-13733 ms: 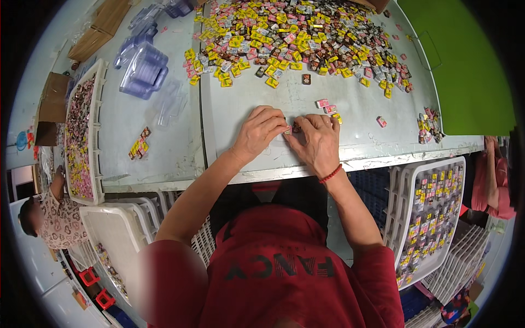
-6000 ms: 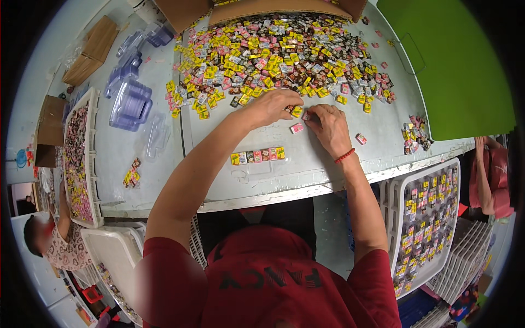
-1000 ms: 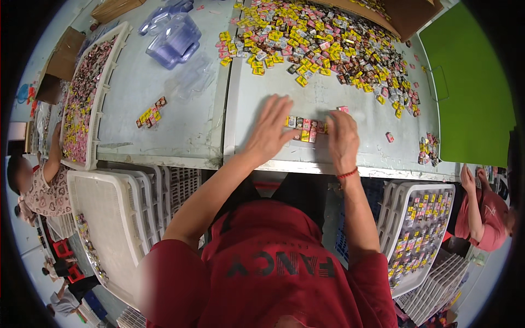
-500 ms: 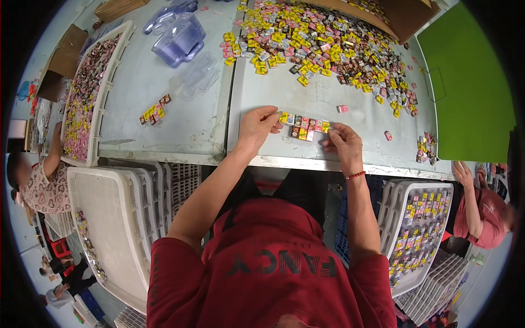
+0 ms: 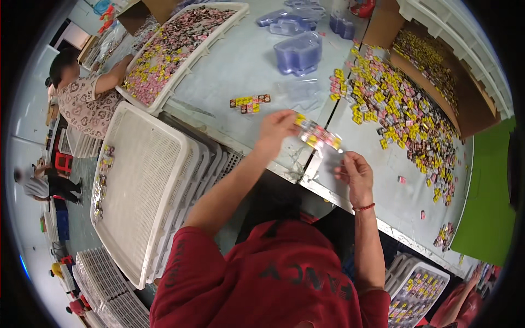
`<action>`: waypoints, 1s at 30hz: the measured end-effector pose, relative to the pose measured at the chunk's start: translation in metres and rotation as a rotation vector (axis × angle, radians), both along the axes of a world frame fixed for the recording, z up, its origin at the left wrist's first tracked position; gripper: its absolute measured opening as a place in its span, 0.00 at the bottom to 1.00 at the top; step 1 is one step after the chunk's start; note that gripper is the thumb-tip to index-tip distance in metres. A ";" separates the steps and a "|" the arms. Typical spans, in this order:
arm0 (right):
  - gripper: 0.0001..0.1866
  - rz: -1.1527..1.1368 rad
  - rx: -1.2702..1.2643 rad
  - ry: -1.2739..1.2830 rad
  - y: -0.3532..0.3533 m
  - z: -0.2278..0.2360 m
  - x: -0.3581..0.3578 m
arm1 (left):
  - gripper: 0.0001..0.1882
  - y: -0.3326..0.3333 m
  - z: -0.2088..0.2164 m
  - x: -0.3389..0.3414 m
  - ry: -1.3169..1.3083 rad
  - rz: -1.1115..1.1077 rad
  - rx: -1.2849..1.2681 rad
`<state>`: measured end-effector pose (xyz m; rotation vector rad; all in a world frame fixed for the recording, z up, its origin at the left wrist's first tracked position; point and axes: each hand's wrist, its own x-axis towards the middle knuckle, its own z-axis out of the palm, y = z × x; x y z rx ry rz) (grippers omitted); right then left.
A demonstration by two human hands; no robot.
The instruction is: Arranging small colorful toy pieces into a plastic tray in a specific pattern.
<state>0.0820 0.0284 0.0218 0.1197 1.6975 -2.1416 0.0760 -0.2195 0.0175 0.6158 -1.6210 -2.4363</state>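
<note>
left hand [image 5: 278,131] is pinching one end of one clear plastic pack of small yellow, pink and dark boxes [image 5: 316,135], box count blurred | right hand [image 5: 359,177] is curling beside its other end, hold unclear | one yellow-pink-dark box cluster [image 5: 250,103] is lying leftward

Your head camera, the left fisheye of the pair you wear, looks steeply down from above your red shirt [image 5: 262,279], close enough that your left hand [image 5: 276,131] and right hand [image 5: 359,177] sit near mid-picture. It faces out over the worktable [image 5: 219,79] — whose near edge slants down rightward — and reaches wide, from the white tray [image 5: 139,175] to the green panel [image 5: 492,191].
</note>
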 end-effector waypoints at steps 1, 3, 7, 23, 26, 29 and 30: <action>0.12 0.025 0.038 0.013 -0.009 0.001 -0.002 | 0.10 -0.020 0.002 0.001 0.073 0.043 -0.053; 0.12 0.064 0.072 0.022 -0.019 -0.001 -0.003 | 0.10 -0.066 -0.002 0.004 0.150 0.110 -0.117; 0.12 0.095 0.169 0.008 -0.017 -0.019 0.002 | 0.10 -0.122 -0.011 0.001 0.196 0.346 -0.240; 0.11 0.063 0.070 0.003 -0.016 -0.016 0.008 | 0.18 -0.149 -0.049 -0.006 -0.115 0.645 -0.687; 0.11 0.054 0.056 0.009 -0.016 -0.018 0.007 | 0.22 -0.138 -0.043 -0.010 -0.076 0.757 -1.575; 0.11 0.045 0.054 0.017 -0.014 -0.018 0.007 | 0.21 -0.108 -0.008 -0.031 0.376 0.457 -1.650; 0.11 0.061 0.058 0.027 -0.016 -0.017 0.007 | 0.21 -0.099 -0.005 -0.040 0.376 0.211 -1.554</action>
